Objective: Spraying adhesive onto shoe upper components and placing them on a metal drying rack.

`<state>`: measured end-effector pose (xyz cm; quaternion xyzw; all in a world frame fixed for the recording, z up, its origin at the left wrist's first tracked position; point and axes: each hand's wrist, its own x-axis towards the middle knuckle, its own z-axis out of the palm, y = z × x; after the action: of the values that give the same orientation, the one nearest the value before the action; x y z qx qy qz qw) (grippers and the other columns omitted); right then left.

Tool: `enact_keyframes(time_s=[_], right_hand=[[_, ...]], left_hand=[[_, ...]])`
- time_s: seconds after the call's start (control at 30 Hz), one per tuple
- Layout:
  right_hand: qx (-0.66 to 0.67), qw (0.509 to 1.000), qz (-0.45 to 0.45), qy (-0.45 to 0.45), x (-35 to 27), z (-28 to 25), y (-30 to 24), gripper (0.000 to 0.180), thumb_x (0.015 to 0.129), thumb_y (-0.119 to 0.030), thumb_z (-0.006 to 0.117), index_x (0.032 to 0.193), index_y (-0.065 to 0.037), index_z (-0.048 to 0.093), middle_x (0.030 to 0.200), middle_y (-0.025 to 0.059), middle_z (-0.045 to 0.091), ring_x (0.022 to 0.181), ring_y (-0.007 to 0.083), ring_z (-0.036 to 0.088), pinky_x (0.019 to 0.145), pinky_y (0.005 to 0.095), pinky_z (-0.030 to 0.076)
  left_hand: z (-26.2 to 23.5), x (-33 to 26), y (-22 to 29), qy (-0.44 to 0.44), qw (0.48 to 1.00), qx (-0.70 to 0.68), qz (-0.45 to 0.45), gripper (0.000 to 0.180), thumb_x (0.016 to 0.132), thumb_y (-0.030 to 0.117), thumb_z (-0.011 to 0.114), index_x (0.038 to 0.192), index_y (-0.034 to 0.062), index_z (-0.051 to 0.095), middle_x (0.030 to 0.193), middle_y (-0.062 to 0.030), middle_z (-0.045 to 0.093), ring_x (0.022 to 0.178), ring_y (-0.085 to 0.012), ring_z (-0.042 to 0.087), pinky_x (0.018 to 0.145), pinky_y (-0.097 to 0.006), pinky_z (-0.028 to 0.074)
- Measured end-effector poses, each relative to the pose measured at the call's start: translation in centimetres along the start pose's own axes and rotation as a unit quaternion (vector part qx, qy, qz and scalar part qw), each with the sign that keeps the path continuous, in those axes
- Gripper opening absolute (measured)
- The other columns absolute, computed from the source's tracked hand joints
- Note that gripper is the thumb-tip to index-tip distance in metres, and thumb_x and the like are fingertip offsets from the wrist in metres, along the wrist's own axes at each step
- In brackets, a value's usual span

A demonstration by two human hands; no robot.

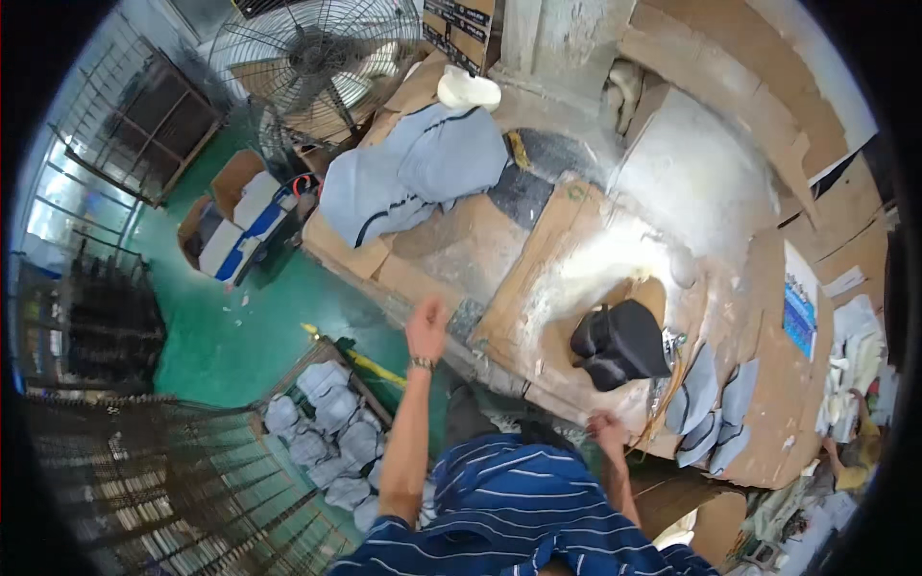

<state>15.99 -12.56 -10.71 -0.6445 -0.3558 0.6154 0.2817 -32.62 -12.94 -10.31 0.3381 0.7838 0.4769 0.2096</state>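
My left hand point(427, 329) is over the front edge of the worktable, fingers loosely bent and nothing visible in them. My right hand point(607, 431) is at the table edge farther right, its fingers slightly curled and apparently empty. Nearest to it, on the table, stands a black rounded form point(621, 344) with a smooth domed surface, apart from both hands. To its right lie several grey-blue curved fabric pieces point(693, 392) with dark edges. A larger heap of grey-blue fabric point(415, 168) with black trim spreads over the table's far left part.
Cardboard point(509, 317) dusted with white powder covers the table. A cream-coloured lump point(469, 89) sits behind the fabric heap. A large caged fan point(312, 58) stands at the far left. Left of me, a crate point(370, 389) holds several grey bundles; cartons point(219, 248) sit on the green floor.
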Motion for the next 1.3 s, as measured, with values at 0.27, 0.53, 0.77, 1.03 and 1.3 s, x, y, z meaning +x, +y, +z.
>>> enact_keyframes(time_s=[0.27, 0.53, 0.77, 1.03, 1.3], right_hand=[[-0.198, 0.978, -0.018, 0.055, -7.8, 9.8, -0.7, 0.043, 0.095, -0.035, 0.065, 0.106, 0.006, 0.07, 0.084, 0.0129, 0.072, 0.069, 0.0188, 0.069, 0.063, 0.0348, 0.055], [-0.314, 0.938, 0.048, 0.136, -14.8, 12.9, 2.1, 0.039, 0.089, -0.034, 0.063, 0.104, 0.001, 0.075, 0.094, 0.0217, 0.075, 0.09, 0.037, 0.073, 0.081, 0.0444, 0.056], [-0.281, 0.943, 0.088, 0.156, -14.7, 14.6, 4.0, 0.034, 0.089, -0.028, 0.065, 0.107, 0.0, 0.075, 0.094, 0.0205, 0.076, 0.09, 0.0355, 0.074, 0.081, 0.0427, 0.057], [-0.317, 0.937, -0.038, 0.141, -10.0, 15.2, 0.9, 0.034, 0.091, -0.026, 0.064, 0.11, 0.001, 0.073, 0.083, 0.0178, 0.074, 0.078, 0.0272, 0.074, 0.071, 0.0378, 0.056], [-0.267, 0.935, -0.213, 0.097, -3.0, 16.4, -14.5, 0.037, 0.092, -0.028, 0.071, 0.116, 0.001, 0.07, 0.1, 0.0191, 0.073, 0.091, 0.0293, 0.073, 0.079, 0.0379, 0.055]], left_hand=[[0.2, 30.3, 11.8, 0.077, 0.968, 0.176, 0.162, 0.073, 0.085, 0.049, 0.075, 0.136, 0.0006, 0.056, 0.138, -0.0214, 0.057, 0.132, -0.0409, 0.048, 0.112, -0.05, 0.036], [4.5, 42.4, 14.2, -0.022, 0.938, 0.337, 0.072, 0.097, 0.075, 0.055, 0.084, 0.144, 0.0005, 0.042, 0.134, -0.0207, 0.058, 0.127, -0.039, 0.053, 0.101, -0.049, 0.045], [6.5, 44.9, 15.4, -0.038, 0.964, 0.247, 0.087, 0.099, 0.069, 0.034, 0.092, 0.148, 0.0016, 0.041, 0.133, -0.0245, 0.059, 0.115, -0.0425, 0.063, 0.096, -0.048, 0.052], [8.0, 44.5, 24.1, -0.113, 0.938, 0.178, 0.274, 0.087, 0.073, 0.016, 0.086, 0.15, 0.0233, 0.045, 0.115, -0.0239, 0.07, 0.107, -0.0427, 0.066, 0.091, -0.05, 0.053], [0.0, 33.8, 39.1, -0.243, 0.872, 0.12, 0.408, 0.077, 0.072, 0.009, 0.082, 0.143, 0.0216, 0.055, 0.126, -0.0164, 0.069, 0.115, -0.037, 0.066, 0.099, -0.044, 0.052]])
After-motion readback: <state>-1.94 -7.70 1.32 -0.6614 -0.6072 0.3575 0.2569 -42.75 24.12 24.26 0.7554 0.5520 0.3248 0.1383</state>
